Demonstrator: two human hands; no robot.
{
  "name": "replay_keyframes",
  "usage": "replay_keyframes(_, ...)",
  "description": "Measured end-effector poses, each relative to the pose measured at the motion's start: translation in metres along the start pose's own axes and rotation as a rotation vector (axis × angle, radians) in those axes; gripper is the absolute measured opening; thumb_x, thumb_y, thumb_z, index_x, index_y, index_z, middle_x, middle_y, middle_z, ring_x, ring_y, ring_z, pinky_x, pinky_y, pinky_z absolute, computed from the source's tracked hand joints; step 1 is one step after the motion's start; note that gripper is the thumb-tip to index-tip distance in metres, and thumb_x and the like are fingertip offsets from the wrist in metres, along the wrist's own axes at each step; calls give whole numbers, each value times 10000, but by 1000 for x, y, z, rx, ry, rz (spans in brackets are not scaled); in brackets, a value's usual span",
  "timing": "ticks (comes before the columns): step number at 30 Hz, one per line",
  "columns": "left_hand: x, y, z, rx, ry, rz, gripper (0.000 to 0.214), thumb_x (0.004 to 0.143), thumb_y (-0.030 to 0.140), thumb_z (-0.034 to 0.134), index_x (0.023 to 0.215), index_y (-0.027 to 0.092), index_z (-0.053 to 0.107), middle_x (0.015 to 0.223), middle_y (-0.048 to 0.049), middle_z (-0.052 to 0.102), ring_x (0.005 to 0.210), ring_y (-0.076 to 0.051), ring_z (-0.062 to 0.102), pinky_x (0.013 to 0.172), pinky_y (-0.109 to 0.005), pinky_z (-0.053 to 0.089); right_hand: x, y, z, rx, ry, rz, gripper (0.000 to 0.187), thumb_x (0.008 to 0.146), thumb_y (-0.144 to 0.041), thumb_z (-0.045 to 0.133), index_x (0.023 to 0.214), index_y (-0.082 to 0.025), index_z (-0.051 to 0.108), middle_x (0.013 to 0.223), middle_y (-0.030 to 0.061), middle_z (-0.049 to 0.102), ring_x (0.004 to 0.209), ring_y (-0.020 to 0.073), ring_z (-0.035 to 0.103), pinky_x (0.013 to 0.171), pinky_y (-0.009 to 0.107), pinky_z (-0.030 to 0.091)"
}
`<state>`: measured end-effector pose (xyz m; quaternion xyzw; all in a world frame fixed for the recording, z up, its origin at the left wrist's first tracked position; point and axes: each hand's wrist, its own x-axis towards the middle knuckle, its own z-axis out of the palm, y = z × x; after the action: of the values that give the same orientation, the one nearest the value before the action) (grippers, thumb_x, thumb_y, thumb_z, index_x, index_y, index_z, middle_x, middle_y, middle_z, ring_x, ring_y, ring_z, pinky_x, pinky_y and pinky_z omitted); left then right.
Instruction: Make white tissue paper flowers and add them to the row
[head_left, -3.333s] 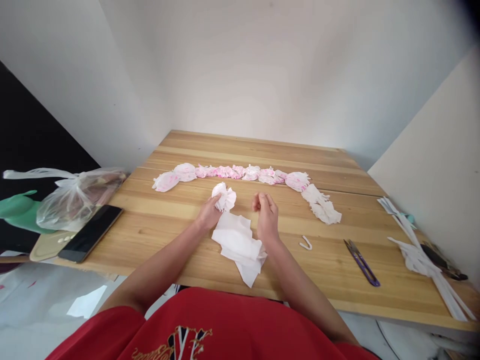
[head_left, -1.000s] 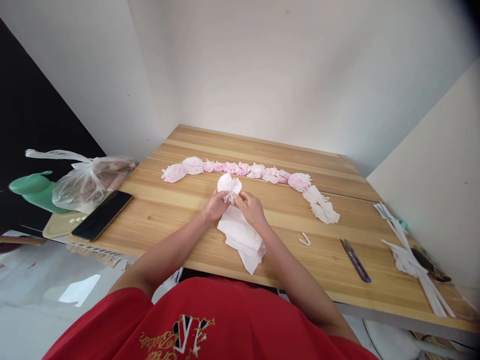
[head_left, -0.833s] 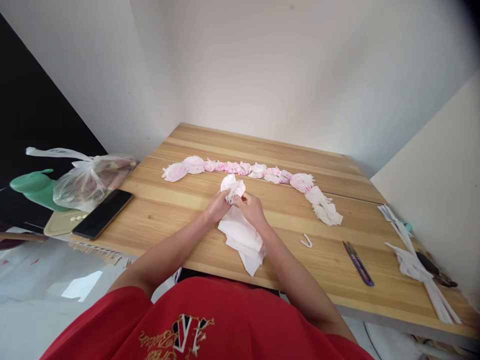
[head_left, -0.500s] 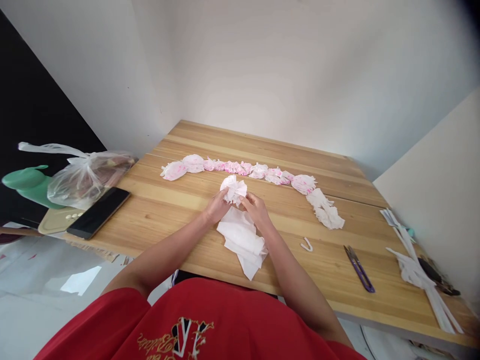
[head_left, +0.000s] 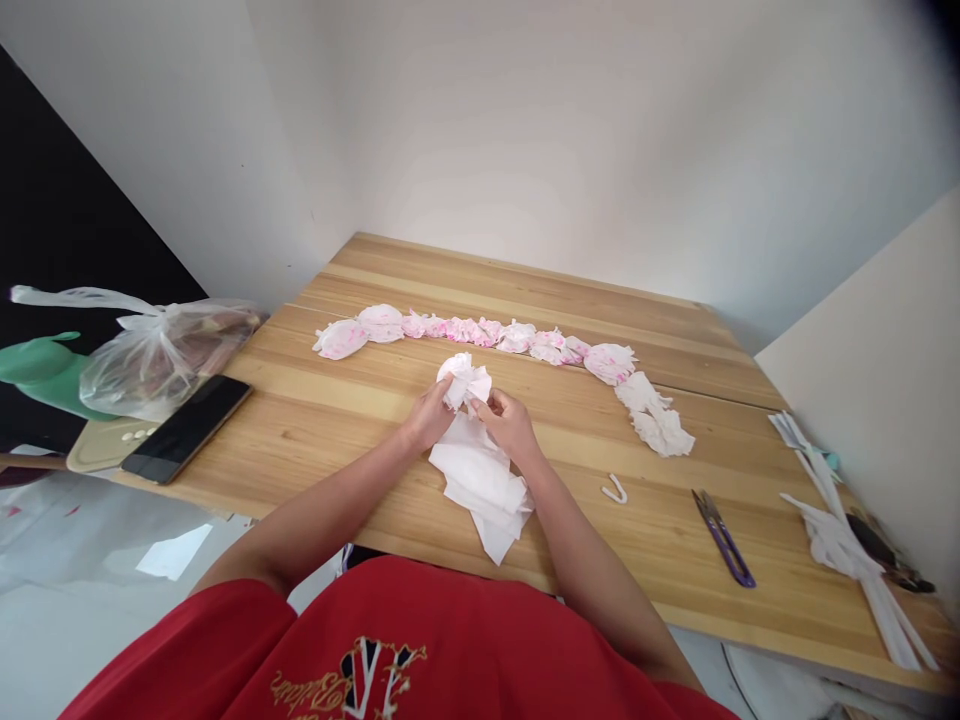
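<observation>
A white, ruffled tissue-paper flower (head_left: 465,382) is held between both hands above the middle of the table. My left hand (head_left: 430,412) grips its left side, with the thumb at the edge. My right hand (head_left: 511,422) pinches the flower's lower right part with thumb and forefinger. Below them lie loose white tissue sheets (head_left: 484,485), partly behind my right forearm. Beyond the hands, a curved row of white and pink-stained paper flowers (head_left: 517,337) stretches across the table.
Purple-handled thread snips (head_left: 724,540) and a bent white strip (head_left: 615,489) lie to the right. White strips (head_left: 847,550) lie along the right edge. At left are a phone (head_left: 187,430), a tied plastic bag (head_left: 169,355), a green object (head_left: 49,375) and a beige tray (head_left: 94,448).
My right fingers have shifted slightly on the flower, and its ruffles look more gathered. The view has moved a little; the things on the table stay in place.
</observation>
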<state>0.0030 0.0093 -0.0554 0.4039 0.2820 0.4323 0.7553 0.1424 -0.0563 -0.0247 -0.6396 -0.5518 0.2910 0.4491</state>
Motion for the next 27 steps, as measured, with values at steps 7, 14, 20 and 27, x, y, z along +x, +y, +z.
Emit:
replay_keyframes(7, -16, 10, 19, -128, -103, -9, 577, 777, 349, 675, 1314, 190, 531, 1173, -85, 667, 1067, -237, 626, 935, -353, 469, -5, -15, -3, 154, 147, -41, 286, 820, -422, 551, 924, -182, 667, 816, 27, 675, 691, 158, 592, 617, 252, 447)
replay_keyframes(14, -20, 11, 22, 21, -146, 9, 862, 722, 284, 769, 1465, 248, 334, 1242, -77, 631, 1038, -206, 624, 925, -327, 457, -8, -11, 1, 62, 178, -228, 238, 867, -360, 522, 833, -189, 685, 827, 28, 680, 714, 149, 592, 641, 247, 446)
replay_keyframes(20, -17, 11, 18, 67, -77, 21, 633, 799, 428, 675, 1365, 204, 504, 1247, -93, 639, 994, -210, 640, 854, -304, 482, -10, -13, 1, 53, 167, -198, 306, 875, -445, 511, 824, -189, 672, 796, 32, 669, 696, 154, 572, 641, 256, 441)
replay_keyframes(27, -15, 9, 19, -20, -95, 20, 590, 822, 479, 625, 1312, 160, 550, 1247, -126, 640, 1036, -239, 645, 880, -327, 483, -4, -7, 2, 286, 98, 49, 403, 826, -557, 503, 809, -181, 648, 693, 25, 624, 633, 160, 542, 575, 262, 443)
